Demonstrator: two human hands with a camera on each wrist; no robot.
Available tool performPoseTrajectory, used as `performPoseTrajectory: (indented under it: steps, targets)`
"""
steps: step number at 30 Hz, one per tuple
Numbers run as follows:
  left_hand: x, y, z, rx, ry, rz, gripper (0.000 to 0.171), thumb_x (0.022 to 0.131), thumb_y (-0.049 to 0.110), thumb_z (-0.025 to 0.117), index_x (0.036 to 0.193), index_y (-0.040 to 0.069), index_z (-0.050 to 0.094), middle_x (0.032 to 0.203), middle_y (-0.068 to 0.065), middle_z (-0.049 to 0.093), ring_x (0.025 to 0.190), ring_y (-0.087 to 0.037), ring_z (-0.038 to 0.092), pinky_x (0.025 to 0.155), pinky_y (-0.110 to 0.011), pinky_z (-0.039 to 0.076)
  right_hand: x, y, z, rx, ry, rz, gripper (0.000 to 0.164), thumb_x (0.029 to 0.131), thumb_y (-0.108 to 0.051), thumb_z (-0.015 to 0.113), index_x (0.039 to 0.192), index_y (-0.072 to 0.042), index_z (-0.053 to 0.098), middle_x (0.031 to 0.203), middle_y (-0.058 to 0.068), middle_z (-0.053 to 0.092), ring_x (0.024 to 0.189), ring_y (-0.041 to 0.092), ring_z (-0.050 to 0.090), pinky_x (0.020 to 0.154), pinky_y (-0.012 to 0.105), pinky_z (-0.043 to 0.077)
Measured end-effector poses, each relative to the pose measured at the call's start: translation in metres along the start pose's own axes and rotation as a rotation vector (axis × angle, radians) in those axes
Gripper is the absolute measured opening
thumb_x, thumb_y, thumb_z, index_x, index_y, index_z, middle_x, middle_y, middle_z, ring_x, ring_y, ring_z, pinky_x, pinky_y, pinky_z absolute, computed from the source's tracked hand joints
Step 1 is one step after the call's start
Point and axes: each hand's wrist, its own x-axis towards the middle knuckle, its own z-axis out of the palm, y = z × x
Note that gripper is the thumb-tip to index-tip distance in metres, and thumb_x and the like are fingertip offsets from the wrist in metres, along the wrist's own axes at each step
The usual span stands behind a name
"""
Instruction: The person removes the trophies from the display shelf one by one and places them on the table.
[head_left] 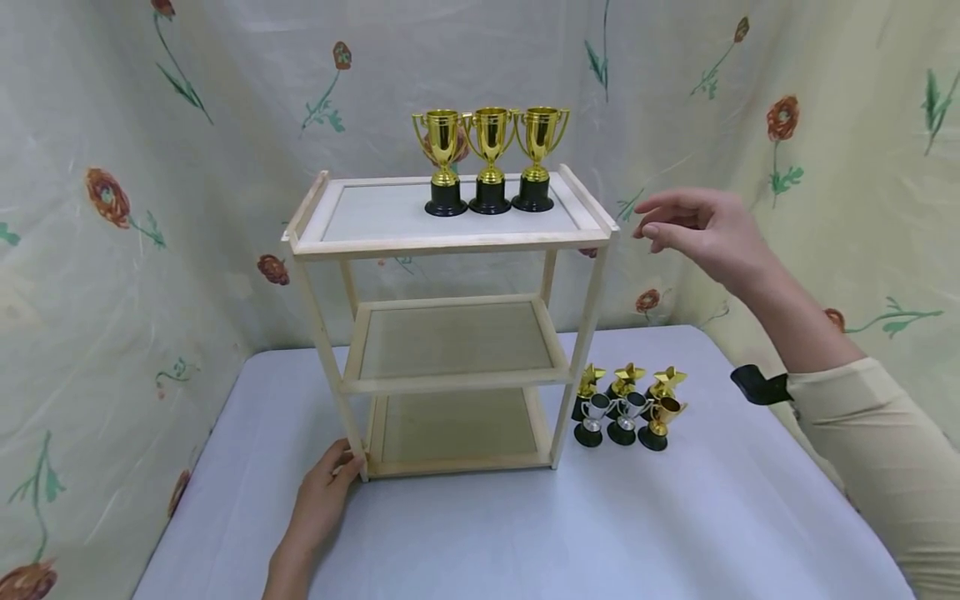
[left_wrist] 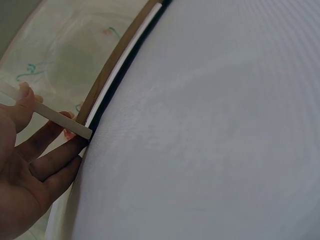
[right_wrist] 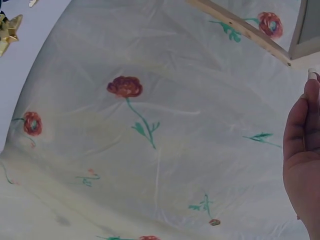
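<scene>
Left hand [head_left: 318, 500] pinches shelf [head_left: 456, 382] leg, likely steadying it. Right hand [head_left: 716, 233] empty beside the top, fingers [head_left: 675, 198] loosely bent. Gold cups [head_left: 491, 137] upright on top; other trophies [head_left: 633, 403] on surface [head_left: 465, 542], right.

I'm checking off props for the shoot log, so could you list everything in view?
rack: 1, pale wood with three tiers, on the table
large cups: 3, gold with black bases, on the top tier of the rack
star trophies: 3, gold, on the table, right of the rack
small silver cups: 2, silver with black bases, before the stars
small gold cup: 1, gold with black base, beside the silver ones
table: 1, white, underneath
floral sheeting: pale with red flowers, behind and at the sides
black band: 1, black, at the right cuff
sleeve: 1, cream, right arm
left hand: 1, holding the rack's front left leg
right hand: 1, right of the top tier
</scene>
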Motion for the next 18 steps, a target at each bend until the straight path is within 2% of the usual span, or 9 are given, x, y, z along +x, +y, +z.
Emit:
performPoseTrajectory:
  steps: [9,18]
  targets:
    - [0.001,-0.002,0.0,-0.01,0.012,0.002,0.036,0.102,0.043,0.052,0.133,0.027,0.056,0.13,-0.013,0.065,0.126,-0.041,0.057,0.102,-0.059,0.047,0.019,-0.016,0.005,-0.031,0.016,0.0,0.024,0.094,-0.012,0.069,0.117,-0.006,0.07,0.095,-0.011,0.073,0.079,0.004,0.07,0.075,0.01,0.054]
    - [0.003,-0.004,0.001,-0.022,-0.006,-0.012,0.037,0.101,0.044,0.053,0.135,0.028,0.055,0.132,-0.012,0.063,0.133,-0.039,0.052,0.105,-0.061,0.044,0.038,-0.028,0.009,-0.006,0.043,-0.016,0.022,0.093,-0.013,0.07,0.114,-0.007,0.071,0.093,-0.009,0.074,0.078,0.005,0.07,0.075,0.01,0.054]
